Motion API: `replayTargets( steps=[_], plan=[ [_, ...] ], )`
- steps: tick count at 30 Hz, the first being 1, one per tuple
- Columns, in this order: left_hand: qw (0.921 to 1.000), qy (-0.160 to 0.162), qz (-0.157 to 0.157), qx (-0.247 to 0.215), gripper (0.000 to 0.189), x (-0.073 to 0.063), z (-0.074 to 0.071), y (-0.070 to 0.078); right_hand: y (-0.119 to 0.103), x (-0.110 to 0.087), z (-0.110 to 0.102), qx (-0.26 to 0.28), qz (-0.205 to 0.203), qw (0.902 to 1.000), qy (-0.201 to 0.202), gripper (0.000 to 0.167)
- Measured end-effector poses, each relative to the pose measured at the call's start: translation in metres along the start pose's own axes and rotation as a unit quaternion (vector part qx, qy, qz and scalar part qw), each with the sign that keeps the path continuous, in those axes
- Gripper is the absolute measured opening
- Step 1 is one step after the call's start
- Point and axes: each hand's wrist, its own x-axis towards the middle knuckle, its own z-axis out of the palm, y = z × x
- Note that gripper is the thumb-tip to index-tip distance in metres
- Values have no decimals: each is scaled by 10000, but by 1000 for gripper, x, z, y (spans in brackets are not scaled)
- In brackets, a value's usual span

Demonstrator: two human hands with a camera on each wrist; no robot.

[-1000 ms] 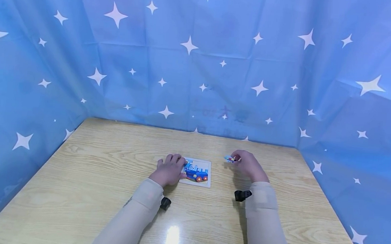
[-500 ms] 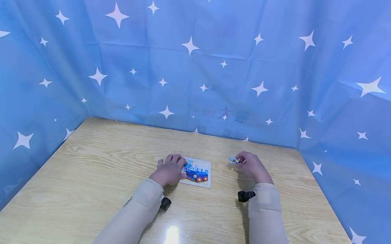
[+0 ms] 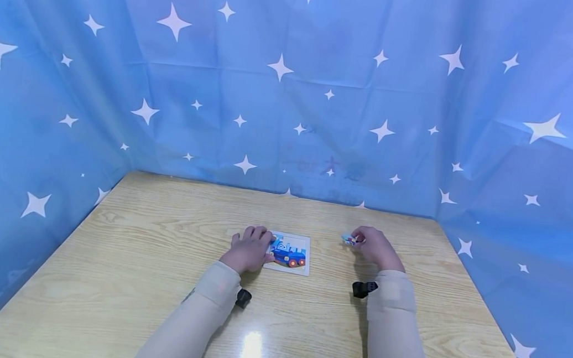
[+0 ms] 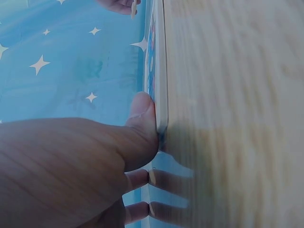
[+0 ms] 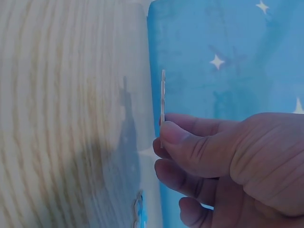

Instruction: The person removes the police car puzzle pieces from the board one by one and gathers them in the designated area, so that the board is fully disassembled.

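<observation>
A puzzle board (image 3: 288, 254) with a blue cartoon train and a white border lies flat on the table. My left hand (image 3: 249, 249) rests at its left side, fingers spread; the thumb touches the board's edge (image 4: 160, 61) in the left wrist view, while two fingertips meet the table. To the right of the board, my right hand (image 3: 374, 247) pinches a small thin puzzle piece (image 3: 349, 239) between thumb and fingers, above the table. In the right wrist view that piece (image 5: 163, 95) appears edge-on, so its picture is hidden there.
The wooden table (image 3: 135, 279) has a blue star-patterned curtain (image 3: 198, 84) behind it and along both sides. Another thin piece with a blue face (image 5: 140, 209) lies on the table at the bottom of the right wrist view.
My right hand has moved right and slightly nearer to me, carrying the puzzle piece away from the board. The left hand and the board stay in place.
</observation>
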Motion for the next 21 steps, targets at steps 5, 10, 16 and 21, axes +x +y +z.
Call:
replayTargets(
  steps=[5, 10, 16, 21],
  plan=[
    [10000, -15, -21, 17, 51, 1, 0, 0, 2, 1, 1, -72, 142, 9999, -53, 24],
    [10000, -52, -28, 63, 51, 1, -1, 0, 4, 3, 3, -302, 207, 9993, 5, 23],
    [10000, -32, -32, 30, 51, 0, -1, 0, 4, 2, 5, -381, 235, 9990, -18, 23],
    [10000, 11, -19, 1, 52, 0, 0, 0, 4, 2, 6, -426, 209, 9989, -9, 24]
  ],
)
